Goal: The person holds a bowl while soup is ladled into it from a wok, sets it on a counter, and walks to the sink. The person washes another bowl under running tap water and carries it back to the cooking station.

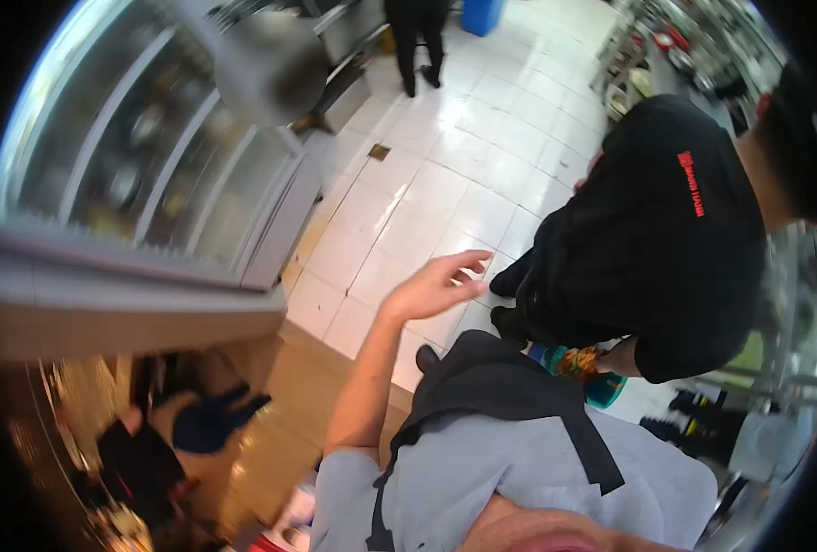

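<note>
My left hand [440,287] is raised in front of my body, over the white tiled floor. Its fingers are loosely bent and apart, with nothing in them. A black apron [482,382] covers my front over a grey shirt. My right hand is out of sight. Close by on the right stands a co-worker in a black shirt [657,239]. That person's bare forearm [622,359] reaches down beside a container of orange and green food [577,362], partly hidden by my apron and the co-worker's body. Whether their hand grips it, I cannot tell.
A glass-fronted display cabinet [151,156] with shelves stands at the left. Another person in dark trousers [417,41] is farther up the aisle, near a blue bin [485,15]. A cluttered counter [693,55] runs along the right. More people [142,469] are at the lower left.
</note>
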A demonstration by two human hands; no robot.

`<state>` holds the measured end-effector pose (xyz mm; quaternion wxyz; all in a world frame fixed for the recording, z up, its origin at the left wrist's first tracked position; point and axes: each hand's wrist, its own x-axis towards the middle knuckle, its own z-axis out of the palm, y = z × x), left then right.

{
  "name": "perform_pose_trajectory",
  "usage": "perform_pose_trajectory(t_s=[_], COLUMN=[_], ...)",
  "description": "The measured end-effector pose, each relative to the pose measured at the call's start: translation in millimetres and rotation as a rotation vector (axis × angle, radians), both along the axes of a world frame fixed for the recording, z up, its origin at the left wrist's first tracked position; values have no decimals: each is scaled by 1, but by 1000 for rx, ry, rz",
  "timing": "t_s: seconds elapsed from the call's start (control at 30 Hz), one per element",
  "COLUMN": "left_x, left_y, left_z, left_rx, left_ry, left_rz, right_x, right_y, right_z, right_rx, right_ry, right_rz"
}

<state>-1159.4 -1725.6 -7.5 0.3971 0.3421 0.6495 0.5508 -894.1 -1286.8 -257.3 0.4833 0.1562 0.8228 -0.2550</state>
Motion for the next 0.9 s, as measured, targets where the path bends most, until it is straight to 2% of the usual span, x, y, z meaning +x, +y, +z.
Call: perform_pose_trajectory(t_s=[0.1, 0.17, 0.2, 0.23, 0.27, 0.3, 0.33, 0.43, 0.53, 0.63, 0.7, 0.77, 0.87, 0.9], left_x=[-99, -162, -193, -219, -228, -226, -210, -205, -237, -306, -366, -441, -589, -647], left_y=[12, -7, -41, -95, -144, -186, -187, -202, -169, -111, -73, -32, 45, 82], left_z=[-48, -112, -184, -272, -313, -321, -284, -287, -307, -318, -327, -339, -365, -374], left_rx=[-41, -310, -319, -324, -537, -725, -643, -807, -958, -1050, -1070, -1075, -1068, -1051], left_ry=[-198, -199, -62, 434, 343, 292, -207, -447, -456, -410, -363, -296, -123, -38], left_rz=[-23, 209, 340, 438, 576, 630, 939, 803, 543, 329, 234, 140, 19, -8], right_x=[-64, -112, -131, -155, -180, -204, -230, -280, -306, -286, -292, -263, -236, -221], right_y=[13, 32, 50, 65, 82, 100, 120, 162, 192, 196, 186, 183, 155, 150], right_z=[-7, 0, -10, -15, -18, -24, -29, -56, -90, -143, -174, -216, -174, -172], right_rx=[-30, -58, -76, -95, -119, -138, -161, -231, -257, -109, 86, 217, 494, 423], right_ry=[-14, -26, -46, -51, -69, -84, -86, -97, -11, 170, -169, -219, -166, -261], right_rz=[-44, -63, -66, -70, -67, -70, -66, -75, -37, 26, -270, -352, -294, -346])
